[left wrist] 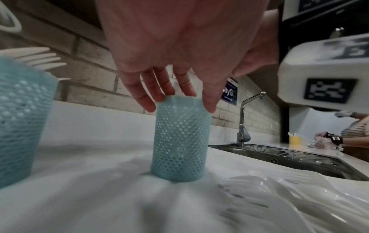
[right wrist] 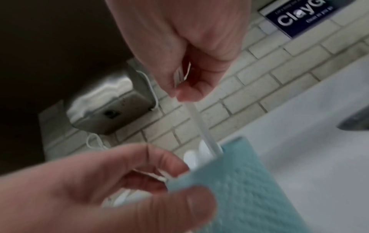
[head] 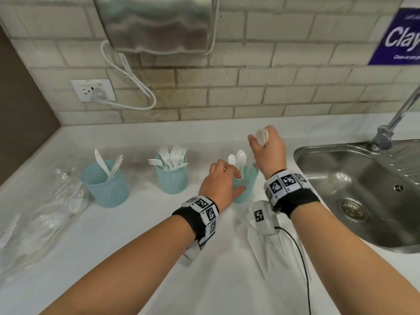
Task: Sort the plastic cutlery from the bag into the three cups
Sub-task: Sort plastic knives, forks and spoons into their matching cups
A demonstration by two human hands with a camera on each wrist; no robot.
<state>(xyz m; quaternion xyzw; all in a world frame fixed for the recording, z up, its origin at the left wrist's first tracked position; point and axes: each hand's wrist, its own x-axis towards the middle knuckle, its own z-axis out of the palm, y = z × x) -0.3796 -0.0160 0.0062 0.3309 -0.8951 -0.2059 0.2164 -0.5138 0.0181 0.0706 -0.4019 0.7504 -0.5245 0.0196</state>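
1. Forearms fill the bottom of our head view. Our left hand point(head: 221, 180) curls round the right-most cup point(head: 246, 185), steadying it on the worktop point(head: 141, 235). Our right hand point(head: 269, 147) is raised above that cup, clamped on a bunch of spoons point(head: 261, 136); two more spoons already stand in the cup. The middle cup point(head: 172, 176) holds forks, the left cup point(head: 105, 185) knives. The bag point(head: 45, 212) lies crumpled at far left, and loose cutlery point(head: 270, 248) lies near our right wrist, partly hidden by the wrist camera.

2. From the left wrist, our fingers point(left wrist: 148, 94) and thumb rest on the cup's rim. The cup is light; a handle catching the rim could tip it, hence the steadying hold. Motion blur softens the loose cutlery in front.

3. From the right wrist, the spoon handles point(right wrist: 201, 124) point down into the cup mouth. We cannot count them, and the bowls are hidden in our fist. Released together, one could bounce out onto the worktop or towards the sink.
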